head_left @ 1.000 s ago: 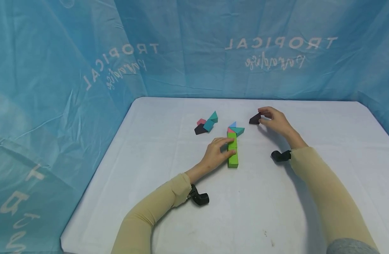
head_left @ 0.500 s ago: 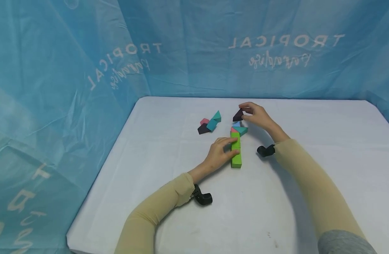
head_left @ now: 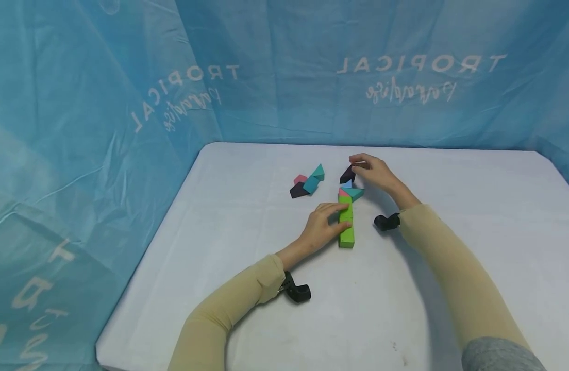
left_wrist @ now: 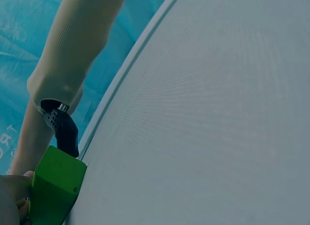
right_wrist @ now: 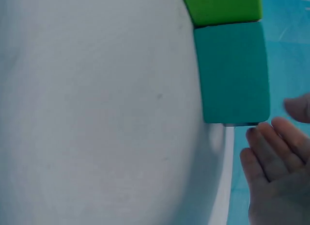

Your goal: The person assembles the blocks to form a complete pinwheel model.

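Note:
A row of blocks runs away from me in the head view. Two green blocks (head_left: 347, 239) form its near part, and the index finger and thumb of my left hand (head_left: 317, 226) touch them. Beyond lie a pink block (head_left: 344, 192), a teal block (head_left: 354, 193) and a blue triangular block (head_left: 347, 184). A black block (head_left: 346, 176) sits at the far end, with the fingertips of my right hand (head_left: 376, 173) at its upper right. In the right wrist view, those fingers (right_wrist: 271, 159) are extended, thumb apart, with no block visible between them.
Left of the row, a loose cluster holds a pink block (head_left: 300, 179), a black block (head_left: 298, 190) and teal blocks (head_left: 311, 184). A white cloth covers the table (head_left: 219, 216). Behind it hangs a blue printed sheet (head_left: 294, 77).
My right hand has carried the black block leftward and lowered it at the row's far end. Its thumb and fingertips now sit higher on the block. The left hand stays at the green blocks.

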The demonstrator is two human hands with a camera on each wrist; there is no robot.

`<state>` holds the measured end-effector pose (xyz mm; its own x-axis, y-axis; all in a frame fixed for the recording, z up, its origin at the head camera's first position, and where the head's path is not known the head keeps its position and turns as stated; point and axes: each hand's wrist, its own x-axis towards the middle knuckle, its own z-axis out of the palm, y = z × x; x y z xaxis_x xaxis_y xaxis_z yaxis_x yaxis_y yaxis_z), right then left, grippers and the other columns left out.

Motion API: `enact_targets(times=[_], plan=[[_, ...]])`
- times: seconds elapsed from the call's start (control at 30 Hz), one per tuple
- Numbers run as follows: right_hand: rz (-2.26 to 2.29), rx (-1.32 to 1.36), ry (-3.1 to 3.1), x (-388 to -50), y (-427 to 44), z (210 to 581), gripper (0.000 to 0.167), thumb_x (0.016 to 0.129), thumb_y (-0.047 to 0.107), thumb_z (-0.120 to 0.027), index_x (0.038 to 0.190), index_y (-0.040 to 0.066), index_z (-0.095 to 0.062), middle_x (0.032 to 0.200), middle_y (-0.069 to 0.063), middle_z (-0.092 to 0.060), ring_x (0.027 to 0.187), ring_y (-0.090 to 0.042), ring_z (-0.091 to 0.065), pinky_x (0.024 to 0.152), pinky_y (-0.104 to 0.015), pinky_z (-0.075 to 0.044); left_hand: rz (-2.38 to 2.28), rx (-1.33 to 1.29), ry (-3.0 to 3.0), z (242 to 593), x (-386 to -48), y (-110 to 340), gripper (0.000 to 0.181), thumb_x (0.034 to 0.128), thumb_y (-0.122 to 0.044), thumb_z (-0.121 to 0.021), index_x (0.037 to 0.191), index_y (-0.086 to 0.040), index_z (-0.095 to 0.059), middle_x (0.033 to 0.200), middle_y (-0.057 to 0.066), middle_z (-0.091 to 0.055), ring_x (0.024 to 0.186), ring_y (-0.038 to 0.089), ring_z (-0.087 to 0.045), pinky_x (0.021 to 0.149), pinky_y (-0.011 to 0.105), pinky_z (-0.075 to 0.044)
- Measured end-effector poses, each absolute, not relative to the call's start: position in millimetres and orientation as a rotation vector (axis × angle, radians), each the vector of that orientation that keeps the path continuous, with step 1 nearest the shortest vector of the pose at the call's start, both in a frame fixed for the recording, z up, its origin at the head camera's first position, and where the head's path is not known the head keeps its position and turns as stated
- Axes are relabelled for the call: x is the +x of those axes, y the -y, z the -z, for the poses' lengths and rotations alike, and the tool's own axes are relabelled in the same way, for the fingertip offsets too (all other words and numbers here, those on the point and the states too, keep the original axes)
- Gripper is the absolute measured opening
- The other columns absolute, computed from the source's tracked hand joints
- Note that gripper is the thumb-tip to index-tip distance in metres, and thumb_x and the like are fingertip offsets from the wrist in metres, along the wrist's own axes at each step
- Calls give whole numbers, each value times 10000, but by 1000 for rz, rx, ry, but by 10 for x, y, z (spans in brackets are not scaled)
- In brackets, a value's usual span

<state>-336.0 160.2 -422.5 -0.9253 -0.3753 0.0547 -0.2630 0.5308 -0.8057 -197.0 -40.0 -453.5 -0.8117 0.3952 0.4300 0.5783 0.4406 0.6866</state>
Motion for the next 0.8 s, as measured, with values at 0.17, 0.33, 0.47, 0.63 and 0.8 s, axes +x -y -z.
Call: enact_targets(times=[0.17, 0.33, 0.47, 0.63, 0.8], plan=[[1372, -510, -2674, -3346, -1557, 4184, 363, 980, 165, -523, 1292, -20, -516, 1288, -186, -530, 1178, -331, -507, 989, -476, -387, 1302, -842, 2486, 4543, -1961, 415, 441, 831, -179, -742, 1219, -17, -610, 1222, 93, -610, 1184, 212, -490, 1019, 275, -352], [1317, -486, -2644, -3356, -1501, 4171, 353, 958, 114, -548, 1284, -23, -530, 1276, -202, -536, 1163, -345, -518, 955, -478, -417, 1303, -847, 2482, 4544, -1961, 411, 441, 832, -178, -741, 1222, -18, -609, 1223, 92, -610, 1182, 214, -490, 1019, 276, -352], [1302, -481, -2637, -3350, -1461, 4180, 348, 955, 104, -550, 1284, -10, -537, 1280, -197, -537, 1168, -343, -517, 959, -481, -415, 1306, -846, 2485, 4545, -1964, 403, 446, 831, -181, -743, 1226, -23, -609, 1224, 86, -610, 1184, 210, -486, 1017, 272, -355], [1282, -485, -2613, -3329, -1427, 4185, 342, 960, 112, -542, 1284, 2, -543, 1276, -189, -544, 1174, -339, -509, 993, -498, -379, 1303, -848, 2487, 4550, -1970, 401, 448, 836, -190, -739, 1229, -24, -607, 1224, 85, -610, 1186, 206, -486, 1015, 269, -356], [1275, -527, -2575, -3320, -1419, 4181, 340, 958, 97, -527, 1282, -2, -546, 1282, -189, -540, 1182, -341, -499, 1007, -498, -364, 1299, -846, 2486, 4557, -1970, 400, 443, 841, -192, -733, 1229, -22, -605, 1223, 90, -609, 1186, 210, -488, 1017, 269, -355]])
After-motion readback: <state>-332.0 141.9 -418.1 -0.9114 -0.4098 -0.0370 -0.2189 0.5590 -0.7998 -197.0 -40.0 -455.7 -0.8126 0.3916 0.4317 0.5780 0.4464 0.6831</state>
